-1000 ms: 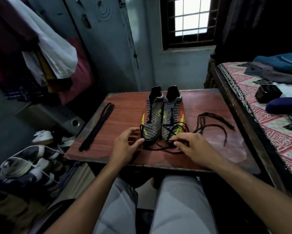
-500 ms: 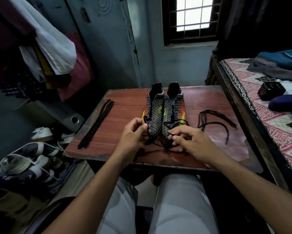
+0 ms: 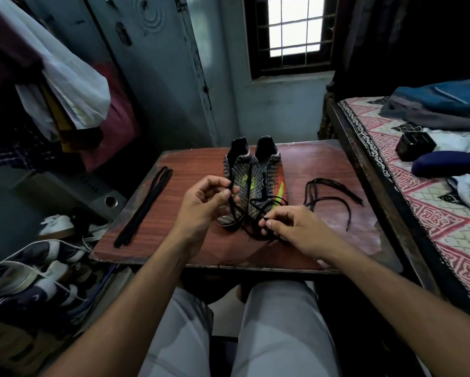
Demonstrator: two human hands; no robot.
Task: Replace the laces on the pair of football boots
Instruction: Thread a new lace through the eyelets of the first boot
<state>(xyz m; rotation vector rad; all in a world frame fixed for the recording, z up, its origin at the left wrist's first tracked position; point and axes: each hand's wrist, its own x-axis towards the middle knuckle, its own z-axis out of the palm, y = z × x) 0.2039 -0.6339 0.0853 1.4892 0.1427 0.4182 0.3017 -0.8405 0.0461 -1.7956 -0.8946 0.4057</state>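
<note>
The pair of football boots [image 3: 251,183] stands side by side at the middle of the table [image 3: 190,240], heels toward the far edge, toes toward the near edge; the two boots touch along their inner sides. A loose black lace [image 3: 248,219] runs from the boots' toe area down toward the near edge; the left hand [image 3: 205,200] is raised above the surface just left of the boots, its thumb and fingers curled and pinching one strand of this lace; the right hand [image 3: 293,229] sits low over the surface near the near edge, in front of the right boot, its thumb and forefinger pinching another part of the same lace. A second black lace [image 3: 334,197] lies in open loops on the right part of the table, between the boots and the right edge, apart from both hands. A bundle of straight black laces [image 3: 144,206] lies along the left edge, well apart from the boots. A bed with a patterned cover [image 3: 432,221] stands beside the right edge.
</note>
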